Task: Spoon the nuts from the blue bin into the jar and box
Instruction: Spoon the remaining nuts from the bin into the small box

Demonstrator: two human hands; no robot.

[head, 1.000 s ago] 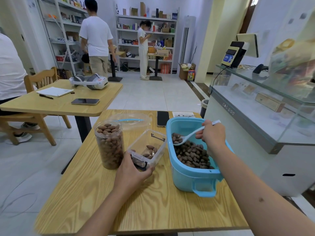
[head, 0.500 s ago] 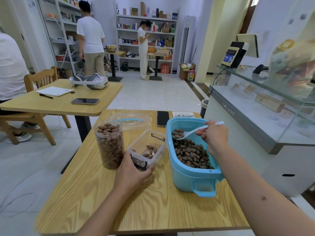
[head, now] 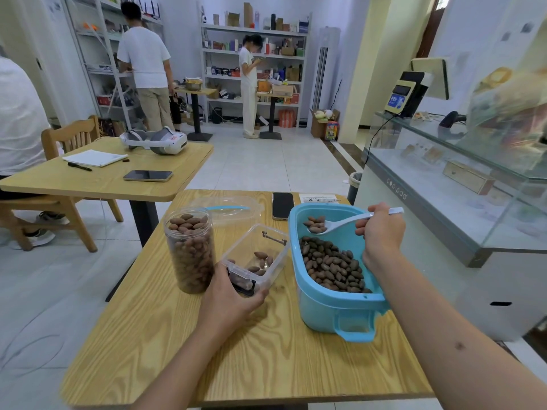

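Head view: the nuts (head: pixel 331 269) lie heaped in the blue bin (head: pixel 331 309) at the right of the wooden table (head: pixel 183 344), and a few more sit in the bowl of a white spoon (head: pixel 340 223) held over the bin's far end. The right hand (head: pixel 381 232) grips the spoon's handle, fingers curled round it. Just left of the bin stands the clear box (head: pixel 257 258), a few nuts on its bottom — the left hand (head: pixel 231 297) holds its near corner, thumb and fingers wrapped about the edge. Left of the box, the jar (head: pixel 191 250) stands upright, filled nearly to its rim. Behind them lie a clear lid (head: pixel 231 206) and a phone (head: pixel 282 205).
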